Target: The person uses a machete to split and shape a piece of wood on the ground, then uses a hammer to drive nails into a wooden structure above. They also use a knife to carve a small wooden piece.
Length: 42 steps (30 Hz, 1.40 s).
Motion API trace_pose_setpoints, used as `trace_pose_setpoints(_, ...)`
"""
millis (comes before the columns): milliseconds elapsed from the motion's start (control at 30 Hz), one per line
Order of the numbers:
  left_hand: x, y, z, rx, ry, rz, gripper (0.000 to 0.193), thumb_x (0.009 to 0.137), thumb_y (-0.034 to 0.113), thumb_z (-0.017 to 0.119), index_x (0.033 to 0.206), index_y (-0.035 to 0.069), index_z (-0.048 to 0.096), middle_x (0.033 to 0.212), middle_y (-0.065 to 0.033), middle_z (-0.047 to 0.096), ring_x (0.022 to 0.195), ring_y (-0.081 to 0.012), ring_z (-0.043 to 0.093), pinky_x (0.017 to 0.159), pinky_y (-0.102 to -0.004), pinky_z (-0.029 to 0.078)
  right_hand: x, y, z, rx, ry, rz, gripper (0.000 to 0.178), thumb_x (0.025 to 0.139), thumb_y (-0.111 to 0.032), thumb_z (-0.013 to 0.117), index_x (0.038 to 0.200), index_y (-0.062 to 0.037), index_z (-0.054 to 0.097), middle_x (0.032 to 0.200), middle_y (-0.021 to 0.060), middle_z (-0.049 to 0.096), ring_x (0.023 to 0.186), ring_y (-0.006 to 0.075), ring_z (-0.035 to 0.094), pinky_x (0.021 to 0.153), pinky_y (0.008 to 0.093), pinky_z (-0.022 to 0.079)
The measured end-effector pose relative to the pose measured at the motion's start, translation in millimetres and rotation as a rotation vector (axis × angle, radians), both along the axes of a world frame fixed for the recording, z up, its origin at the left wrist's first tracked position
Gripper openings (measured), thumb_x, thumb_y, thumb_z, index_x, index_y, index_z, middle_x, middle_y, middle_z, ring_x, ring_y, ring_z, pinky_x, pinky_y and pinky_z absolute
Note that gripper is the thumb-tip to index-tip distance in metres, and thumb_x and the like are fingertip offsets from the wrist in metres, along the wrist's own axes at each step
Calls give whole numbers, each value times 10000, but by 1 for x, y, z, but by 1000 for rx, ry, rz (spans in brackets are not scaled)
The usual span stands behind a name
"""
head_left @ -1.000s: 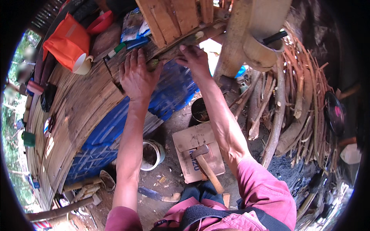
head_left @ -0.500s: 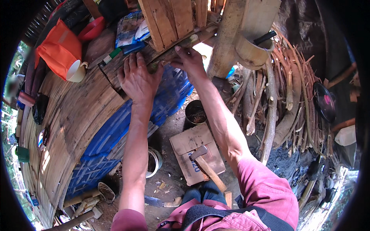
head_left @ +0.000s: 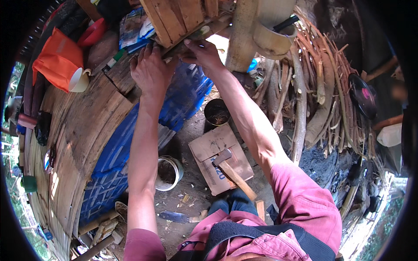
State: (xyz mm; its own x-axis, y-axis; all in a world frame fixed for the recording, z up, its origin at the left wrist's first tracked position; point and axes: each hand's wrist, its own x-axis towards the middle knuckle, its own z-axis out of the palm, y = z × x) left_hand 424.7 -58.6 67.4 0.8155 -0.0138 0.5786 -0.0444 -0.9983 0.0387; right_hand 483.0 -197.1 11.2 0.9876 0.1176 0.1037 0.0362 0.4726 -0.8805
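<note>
My left hand point(head_left: 150, 71) lies over the near edge of a wooden ledge point(head_left: 116, 71), its fingers stretched forward and the thumb out to the right. To its right, my right hand point(head_left: 203, 56) has its fingers bent against a bamboo strip point(head_left: 198, 33) that runs under upright boards point(head_left: 172, 19); the fingertips are partly hidden. Both forearms reach far forward, with the hands close together. A blue printed packet point(head_left: 132, 29) and a green-capped stick-like item point(head_left: 114, 60) lie just beyond my left hand.
An axe point(head_left: 235, 178) rests on a flattened cardboard box point(head_left: 204, 150) below my arms. Near it are a white bucket point(head_left: 177, 174), a dark pot point(head_left: 217, 112) and a knife point(head_left: 174, 216). Firewood point(head_left: 300, 104) stacks at right; an orange bag point(head_left: 58, 58) and a cup point(head_left: 79, 81) stand left.
The view has shifted, so the ledge and boards sit further left and the floor things higher. My left fingers look closer together; both hands stay at the ledge and strip.
</note>
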Motion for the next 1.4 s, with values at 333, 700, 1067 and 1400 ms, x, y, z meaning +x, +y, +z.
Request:
trace_pose_setpoints(333,4,5,-15,-44,-207,-24,468,707,431,709,959,39,660,1094,-103,655,1039,-255,609,918,-412,450,8,28,-16,-21,-122,-188,358,862,-205,656,1075,42,508,919,153,643,736,235,674,649,345,584)
trace_pose_setpoints(700,12,1,-22,121,-267,-7,488,777,455,662,1023,33,653,1168,-128,620,1107,-242,574,951,-431,420,15,-15,-16,19,-50,-163,414,879,-181,634,1166,67,469,930,171,624,776,257,667,671,342,594)
trace_pose_setpoints(1067,5,-7,-21,163,-235,21,521,819,447,622,1083,-2,615,1195,-137,605,1128,-257,561,959,-435,415,49,-29,-24,260,-44,-281,647,812,-97,703,1329,74,354,1060,168,591,864,227,634,646,312,589)
trace_pose_setpoints(1400,7,-1,-18,161,-251,10,530,817,468,617,1083,9,607,1149,-154,618,1102,-266,574,936,-409,443,26,-21,-16,255,96,-272,539,846,-51,645,1313,12,384,1027,153,588,846,238,638,716,344,580)
